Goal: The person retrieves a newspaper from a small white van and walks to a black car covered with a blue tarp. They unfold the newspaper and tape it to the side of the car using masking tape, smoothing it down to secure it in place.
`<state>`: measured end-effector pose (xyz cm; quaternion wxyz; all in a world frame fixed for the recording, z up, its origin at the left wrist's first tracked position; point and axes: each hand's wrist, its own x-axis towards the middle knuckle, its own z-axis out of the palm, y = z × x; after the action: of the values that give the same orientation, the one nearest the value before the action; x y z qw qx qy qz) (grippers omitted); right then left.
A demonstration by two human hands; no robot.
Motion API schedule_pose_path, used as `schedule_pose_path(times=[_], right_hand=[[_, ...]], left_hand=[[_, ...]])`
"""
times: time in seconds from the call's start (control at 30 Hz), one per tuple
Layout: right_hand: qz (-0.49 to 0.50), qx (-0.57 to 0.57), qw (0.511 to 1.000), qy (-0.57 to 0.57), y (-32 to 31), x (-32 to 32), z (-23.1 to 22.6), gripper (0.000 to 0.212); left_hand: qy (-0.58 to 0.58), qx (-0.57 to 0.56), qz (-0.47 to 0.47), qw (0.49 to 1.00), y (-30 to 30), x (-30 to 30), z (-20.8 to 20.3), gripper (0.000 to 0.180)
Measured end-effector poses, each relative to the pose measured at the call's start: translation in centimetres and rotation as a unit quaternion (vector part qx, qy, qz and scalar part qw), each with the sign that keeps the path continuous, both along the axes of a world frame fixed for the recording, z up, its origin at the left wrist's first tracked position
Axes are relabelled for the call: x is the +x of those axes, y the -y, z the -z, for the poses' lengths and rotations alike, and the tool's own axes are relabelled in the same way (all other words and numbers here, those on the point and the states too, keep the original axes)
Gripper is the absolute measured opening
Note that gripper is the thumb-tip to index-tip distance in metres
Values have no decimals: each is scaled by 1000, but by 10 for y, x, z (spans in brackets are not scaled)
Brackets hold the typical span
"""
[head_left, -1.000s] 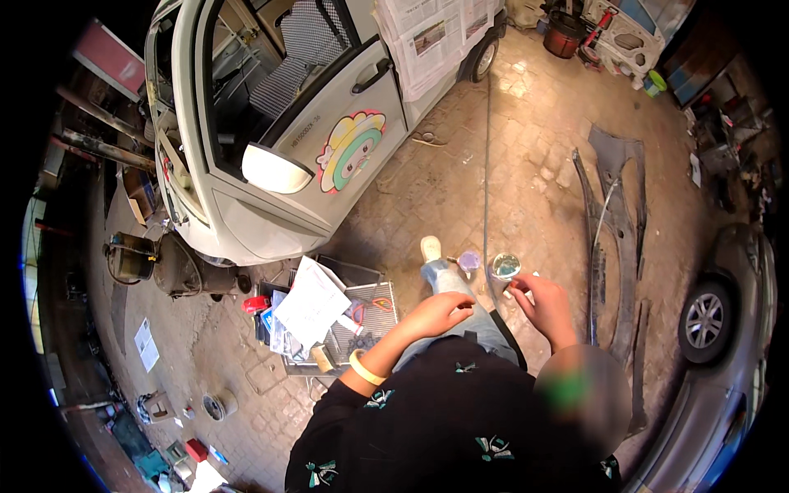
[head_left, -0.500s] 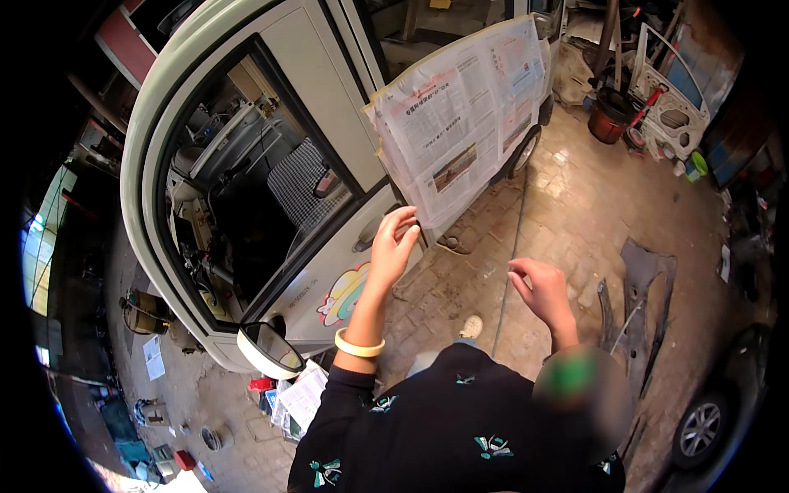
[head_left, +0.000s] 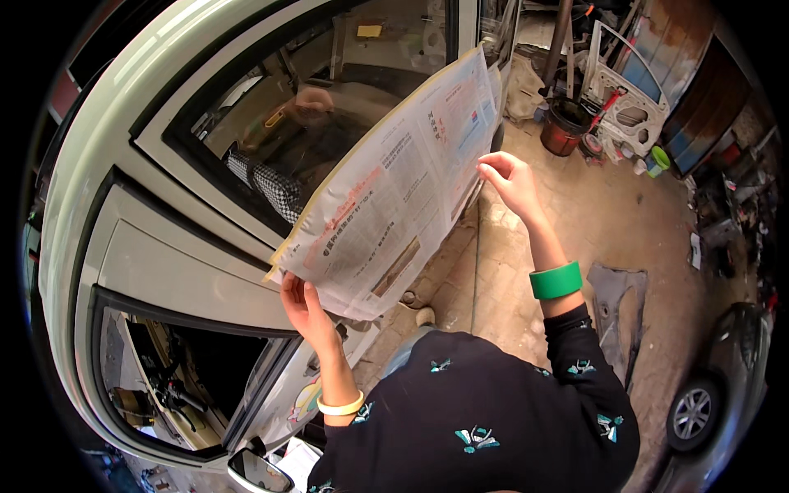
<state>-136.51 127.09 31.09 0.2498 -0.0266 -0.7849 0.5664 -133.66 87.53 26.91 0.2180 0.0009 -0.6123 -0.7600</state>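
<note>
Sheets of newspaper [head_left: 394,197], edged with yellow tape along the top, hang over the lower side panel of a pale van [head_left: 189,279]. At the paper's near-left corner is my left hand [head_left: 311,316], thumb and fingers apart, fingertips against the sheet. My right hand [head_left: 511,182] has its fingers bent toward the thumb at the paper's lower right edge; whether anything is between them is hidden. A yellow tape roll [head_left: 340,405] rings my left wrist, and a wide green tape roll [head_left: 556,281] rings the right.
The van's side mirror [head_left: 256,470] juts out at lower left. Across the brick floor [head_left: 526,246] stand a dark red bucket [head_left: 562,127] and a stripped car door [head_left: 629,99]. A grey fender panel [head_left: 616,312] lies to the right, near a dark car [head_left: 719,403].
My view has shifted along the van toward the papered panel. Both hands have come to the newspaper, the left at its near corner, the right farther along its lower edge.
</note>
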Motion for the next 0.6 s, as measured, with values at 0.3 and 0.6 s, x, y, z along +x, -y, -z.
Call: schedule_pose_path(times=[0.3, 0.6], right_hand=[[85, -74, 993, 28, -179, -198, -14, 24], [12, 30, 986, -165, -277, -397, -3, 33]], left_hand=[[40, 65, -153, 985, -23, -26, -16, 23], [38, 20, -369, 929, -40, -49, -14, 14]])
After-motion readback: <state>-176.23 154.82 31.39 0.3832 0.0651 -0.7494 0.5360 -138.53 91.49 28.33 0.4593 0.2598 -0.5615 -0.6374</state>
